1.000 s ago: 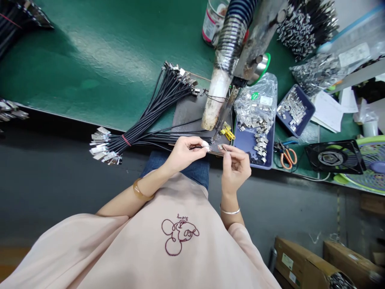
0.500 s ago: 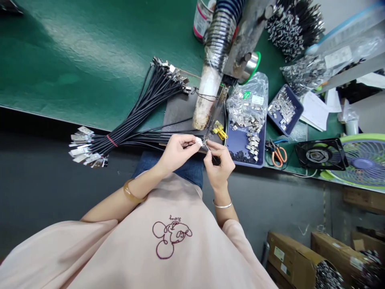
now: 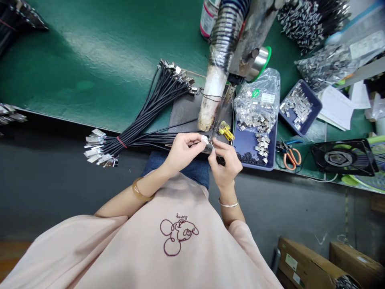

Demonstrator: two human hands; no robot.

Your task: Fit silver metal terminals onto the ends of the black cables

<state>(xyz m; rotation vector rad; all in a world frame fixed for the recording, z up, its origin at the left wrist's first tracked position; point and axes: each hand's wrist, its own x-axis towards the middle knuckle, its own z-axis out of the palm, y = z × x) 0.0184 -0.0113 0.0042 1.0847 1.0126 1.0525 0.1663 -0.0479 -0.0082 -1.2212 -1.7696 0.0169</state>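
My left hand (image 3: 182,150) pinches the end of a thin black cable (image 3: 168,138) at the bench's near edge. My right hand (image 3: 225,160) pinches a small metal shell (image 3: 211,143) and holds it against that cable end, fingertips of both hands touching. The cable runs left into a bundle of black cables (image 3: 141,120) tied with a red band, metal plugs at both ends. Just above my hands hangs the tip of a wrapped soldering tool (image 3: 215,98) over a dark work plate (image 3: 186,112).
A blue tray (image 3: 249,146) with loose metal shells and a clear bag of them (image 3: 255,106) lies right of my hands. A second blue tray (image 3: 299,105), orange scissors (image 3: 289,154), a black fan (image 3: 343,157) and cardboard boxes (image 3: 303,263) sit further right.
My right hand moved left from beside the blue tray and brought the metal shell to the cable end held by my left hand. The camera view shifted slightly.
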